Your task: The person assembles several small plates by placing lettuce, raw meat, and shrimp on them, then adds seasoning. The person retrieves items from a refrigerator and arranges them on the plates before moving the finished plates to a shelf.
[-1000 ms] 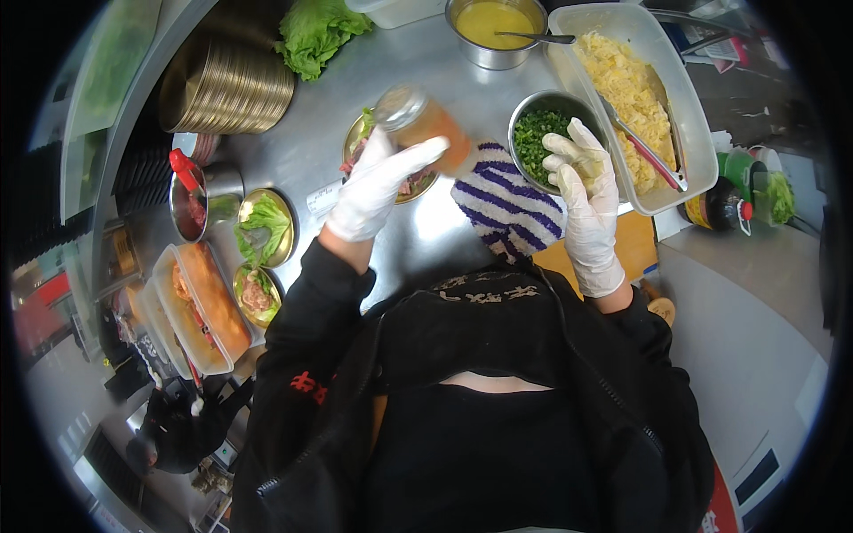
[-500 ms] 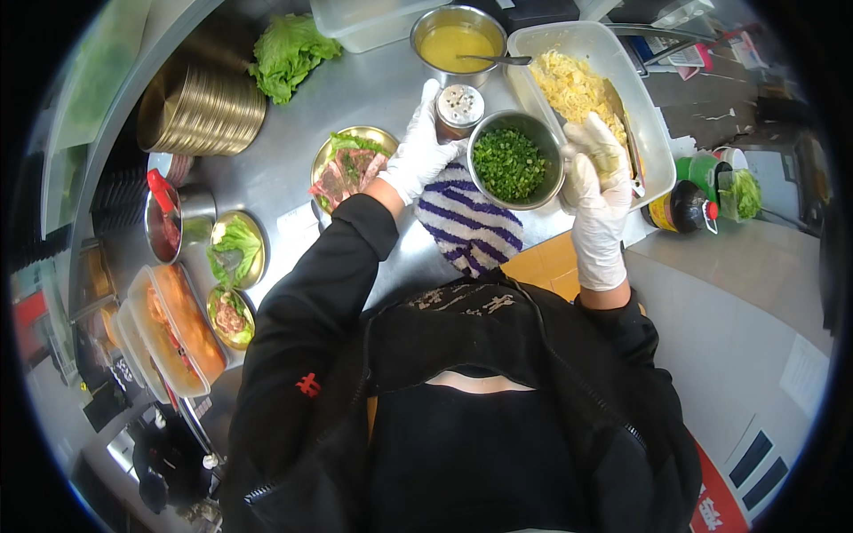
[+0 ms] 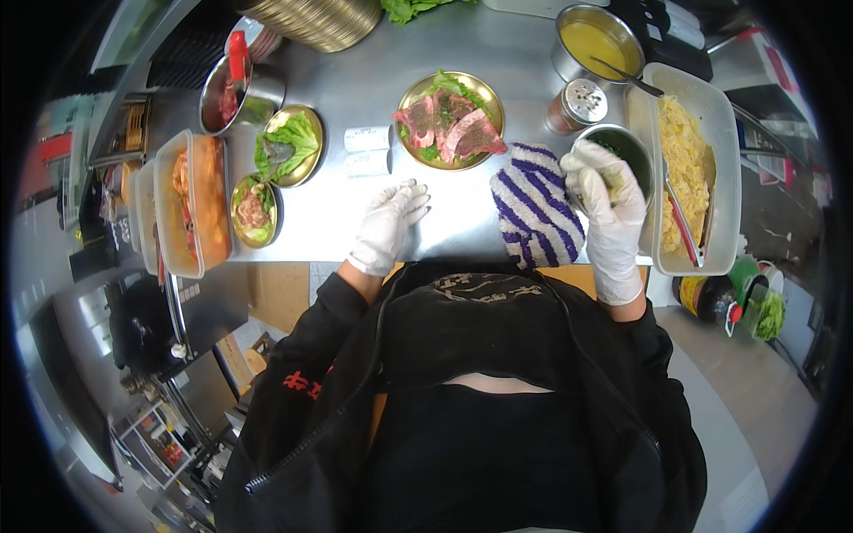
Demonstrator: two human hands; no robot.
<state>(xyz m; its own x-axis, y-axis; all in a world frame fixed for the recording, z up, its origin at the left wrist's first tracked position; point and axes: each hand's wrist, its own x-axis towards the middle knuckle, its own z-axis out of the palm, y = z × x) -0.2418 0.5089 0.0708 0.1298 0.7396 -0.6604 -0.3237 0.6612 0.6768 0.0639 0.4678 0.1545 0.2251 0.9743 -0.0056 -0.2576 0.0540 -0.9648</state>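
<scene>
My right hand [image 3: 609,209], in a white glove, hangs over the near left rim of a metal bowl of chopped scallions [image 3: 613,142]. Its fingers are bunched together, and a yellow-green tint shows among them; what they hold, if anything, I cannot make out. My left hand [image 3: 388,228], also gloved, hovers at the counter's front edge with fingers stretched out and nothing in them. Ahead of it lies a gold plate [image 3: 491,91] with raw meat slices [image 3: 450,122] on lettuce. A shaker [image 3: 577,107] with a perforated lid stands behind the bowl.
A striped purple-and-white cloth [image 3: 538,204] lies left of the bowl. To the right sits a plastic tub [image 3: 724,178] of yellow shreds with tongs [image 3: 682,218]. A pot of yellow liquid [image 3: 600,46] stands behind. Small plates, paper slips [image 3: 367,151] and tubs [image 3: 209,209] are at left.
My left hand has let go of the shaker and drawn back toward my body. My right hand has moved from beside the scallion bowl to over its rim. The view has shifted.
</scene>
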